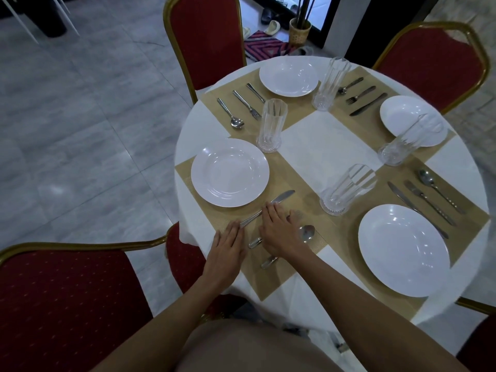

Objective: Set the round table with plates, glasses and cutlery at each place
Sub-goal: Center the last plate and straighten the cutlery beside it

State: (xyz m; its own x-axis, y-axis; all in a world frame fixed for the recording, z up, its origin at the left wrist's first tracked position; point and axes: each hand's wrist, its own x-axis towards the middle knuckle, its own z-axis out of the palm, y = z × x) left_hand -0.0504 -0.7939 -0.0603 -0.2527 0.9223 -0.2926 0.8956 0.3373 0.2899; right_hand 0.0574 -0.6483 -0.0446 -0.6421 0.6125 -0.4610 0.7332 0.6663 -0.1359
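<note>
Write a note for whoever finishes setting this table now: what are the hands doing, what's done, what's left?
Left hand: open, fingertips on the silver table knife.
Right hand: open, flat over the silver fork and silver spoon, beside the white round plate.
Done: all four tan placemats carry plate, clear ribbed glass, knife, fork, spoon.
Left: probably only straightening this place's cutlery.

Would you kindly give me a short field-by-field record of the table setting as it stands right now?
table: round, white-clothed, four tan placemats
plates: four white, one per placemat
glasses: four, upright
left hand: flat, fingers straight, at the knife handle
right hand: flat over the fork, fingertips at the knife
spoon: beside the right hand, bowl showing
other places: knife, fork and spoon laid at each
</note>
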